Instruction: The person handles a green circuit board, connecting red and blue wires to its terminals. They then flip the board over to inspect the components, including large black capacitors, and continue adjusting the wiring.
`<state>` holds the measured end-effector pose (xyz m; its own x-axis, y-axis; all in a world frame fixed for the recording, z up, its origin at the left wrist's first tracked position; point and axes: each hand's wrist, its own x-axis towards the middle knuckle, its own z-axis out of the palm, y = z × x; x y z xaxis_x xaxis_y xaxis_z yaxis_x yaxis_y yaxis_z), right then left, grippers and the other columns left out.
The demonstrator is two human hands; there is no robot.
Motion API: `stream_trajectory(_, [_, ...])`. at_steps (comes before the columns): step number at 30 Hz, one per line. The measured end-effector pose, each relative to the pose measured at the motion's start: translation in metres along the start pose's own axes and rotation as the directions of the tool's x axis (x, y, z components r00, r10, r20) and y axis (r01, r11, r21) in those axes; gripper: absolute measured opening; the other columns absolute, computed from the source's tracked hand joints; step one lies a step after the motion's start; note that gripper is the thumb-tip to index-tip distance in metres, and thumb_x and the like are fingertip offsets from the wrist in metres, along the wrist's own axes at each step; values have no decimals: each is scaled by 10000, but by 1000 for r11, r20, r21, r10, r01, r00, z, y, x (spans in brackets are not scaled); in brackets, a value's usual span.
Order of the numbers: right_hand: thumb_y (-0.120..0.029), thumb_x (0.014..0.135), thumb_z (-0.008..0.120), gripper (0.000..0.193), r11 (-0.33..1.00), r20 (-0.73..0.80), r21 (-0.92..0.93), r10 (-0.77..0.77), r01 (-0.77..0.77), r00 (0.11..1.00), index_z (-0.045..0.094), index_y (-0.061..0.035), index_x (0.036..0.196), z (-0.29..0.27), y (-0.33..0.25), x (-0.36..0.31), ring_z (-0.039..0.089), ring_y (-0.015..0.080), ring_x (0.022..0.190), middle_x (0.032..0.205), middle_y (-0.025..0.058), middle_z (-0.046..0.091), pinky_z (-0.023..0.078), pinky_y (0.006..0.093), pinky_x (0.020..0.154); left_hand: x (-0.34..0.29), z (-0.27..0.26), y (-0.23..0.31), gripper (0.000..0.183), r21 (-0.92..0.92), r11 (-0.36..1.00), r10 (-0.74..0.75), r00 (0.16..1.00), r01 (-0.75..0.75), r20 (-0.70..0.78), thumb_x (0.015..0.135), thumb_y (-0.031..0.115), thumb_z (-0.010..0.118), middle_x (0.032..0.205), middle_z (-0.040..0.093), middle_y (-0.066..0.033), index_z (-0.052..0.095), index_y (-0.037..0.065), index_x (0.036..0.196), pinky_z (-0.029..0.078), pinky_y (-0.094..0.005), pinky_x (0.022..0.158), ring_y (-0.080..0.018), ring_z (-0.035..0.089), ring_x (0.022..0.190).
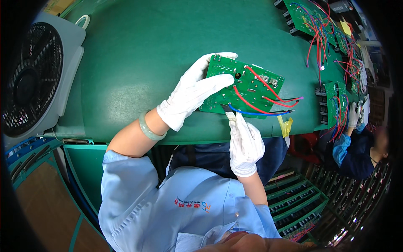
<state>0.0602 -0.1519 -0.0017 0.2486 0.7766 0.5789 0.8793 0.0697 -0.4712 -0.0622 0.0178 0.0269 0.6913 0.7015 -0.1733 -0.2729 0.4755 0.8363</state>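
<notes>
A green circuit board [222,90] is held tilted above the green table, solder side facing up. My left hand [193,86], in a white glove, grips its left end, fingers over the face and behind the far edge. Three red wires [252,105] and a blue wire [256,113] rise from the board and trail off to the right. My right hand [245,145], also gloved, pinches a small tool [230,114] with a pale handle and a dark flat tip. That tip meets the board's near edge beside the blue wire's root; its exact kind is unclear.
A grey box fan [31,77] stands at the left. More wired boards [312,21] lie at the far right, with others [336,103] nearer. Yellow tape [285,126] hangs at the table's front edge. A co-worker [357,153] sits at the right, near green racks [298,201].
</notes>
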Motion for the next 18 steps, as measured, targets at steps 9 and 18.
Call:
stream_trajectory(9, [10, 835, 747, 292, 998, 46, 50, 29, -31, 999, 732, 40, 1126, 1, -4, 2, 696, 255, 797, 942, 122, 744, 567, 343, 684, 0, 0, -2, 512, -17, 1000, 16, 1000, -16, 10, 948, 51, 664, 1302, 588, -92, 475, 3, 1422, 493, -314, 1024, -150, 585, 1172])
stream_trajectory(18, [5, 832, 756, 295, 1000, 19, 7, -4, 4, 1000, 732, 45, 1123, 1, -6, -1, 696, 256, 783, 955, 124, 750, 564, 342, 682, -1, -1, -2, 521, -22, 1000, 11, 1000, -11, 20, 946, 75, 680, 1307, 581, -101, 473, -2, 1418, 498, -319, 1025, -159, 578, 1188])
